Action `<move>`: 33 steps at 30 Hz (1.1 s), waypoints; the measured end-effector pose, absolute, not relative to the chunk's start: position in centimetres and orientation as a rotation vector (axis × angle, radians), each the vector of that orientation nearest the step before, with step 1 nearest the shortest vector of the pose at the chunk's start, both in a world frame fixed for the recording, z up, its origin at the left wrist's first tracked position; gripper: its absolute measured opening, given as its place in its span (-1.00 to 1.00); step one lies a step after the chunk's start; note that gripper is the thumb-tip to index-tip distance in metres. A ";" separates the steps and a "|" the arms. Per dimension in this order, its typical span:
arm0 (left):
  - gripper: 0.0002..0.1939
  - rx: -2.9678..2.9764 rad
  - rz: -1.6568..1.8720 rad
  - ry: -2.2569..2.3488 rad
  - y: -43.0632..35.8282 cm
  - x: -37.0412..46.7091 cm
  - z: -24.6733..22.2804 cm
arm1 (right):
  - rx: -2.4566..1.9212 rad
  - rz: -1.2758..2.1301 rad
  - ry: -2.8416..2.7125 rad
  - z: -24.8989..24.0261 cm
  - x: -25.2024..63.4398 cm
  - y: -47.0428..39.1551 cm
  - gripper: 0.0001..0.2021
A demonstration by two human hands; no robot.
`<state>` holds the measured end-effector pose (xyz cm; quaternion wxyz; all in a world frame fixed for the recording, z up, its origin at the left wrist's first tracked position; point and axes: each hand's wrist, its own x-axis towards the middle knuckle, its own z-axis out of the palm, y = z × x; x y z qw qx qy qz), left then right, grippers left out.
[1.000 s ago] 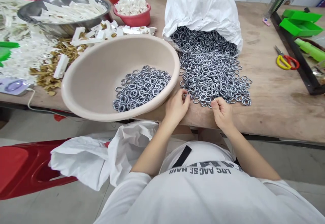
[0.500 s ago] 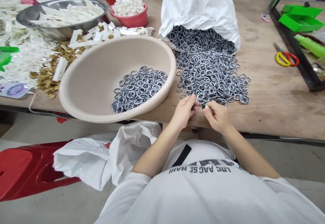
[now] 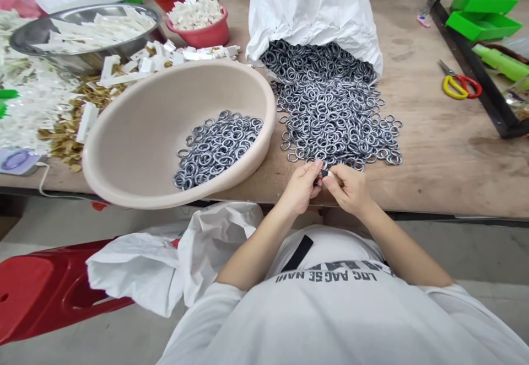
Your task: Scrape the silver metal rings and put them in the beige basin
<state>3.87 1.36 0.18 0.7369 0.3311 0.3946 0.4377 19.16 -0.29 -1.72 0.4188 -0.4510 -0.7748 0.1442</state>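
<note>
Close together at the table's front edge, both my hands work with fingers pinched. My left hand (image 3: pixel 302 187) holds a grey metallic ring, mostly hidden by the fingers now. In my right hand (image 3: pixel 350 189) is a small black-and-white piece (image 3: pixel 324 172), its black end touching or very near the left fingertips; its exact kind is unclear. Just beyond the hands spreads a heap of grey metallic rings (image 3: pixel 330 117), spilling from a white sack (image 3: pixel 314 12). To the left, a beige basin (image 3: pixel 124 150) holds more of these rings (image 3: pixel 219 147).
Scissors (image 3: pixel 467 86) with red and yellow handles lie at right, near a black frame (image 3: pixel 491 100) and green trays (image 3: pixel 483 25). White and brown pieces, a steel bowl (image 3: pixel 82 59) and a red bowl (image 3: pixel 206 37) crowd the left. A red stool (image 3: pixel 33 293) stands below.
My hands have come together, bringing the black end of the piece in my right hand to my left fingertips. The whole view has shifted slightly.
</note>
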 end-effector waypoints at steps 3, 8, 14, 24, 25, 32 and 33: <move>-0.52 0.722 0.941 0.857 1.4 3.9 0.2 | -1.134 0.355 -1.936 -1.8 19.2 -0.3 -0.80; -0.51 0.705 0.926 0.864 1.6 3.7 0.1 | -1.159 0.401 -1.950 -1.7 19.1 -0.4 -0.77; -0.54 0.831 0.862 0.774 0.7 3.3 0.2 | -1.410 0.533 -1.672 -1.0 19.2 0.3 -0.66; -0.72 0.559 1.116 0.865 1.7 -3.0 0.4 | -1.608 0.420 -1.840 0.0 17.5 1.1 -0.64; -0.72 0.535 1.131 0.853 1.8 -3.3 0.4 | -1.642 0.365 -1.934 0.3 16.7 1.7 -0.66; -0.59 0.524 1.263 0.972 1.2 -3.1 0.6 | -1.610 0.177 -2.484 2.0 10.9 6.6 -0.79; -0.63 0.545 1.277 0.978 1.0 -3.1 0.7 | -1.618 0.182 -2.497 1.9 10.7 6.9 -0.80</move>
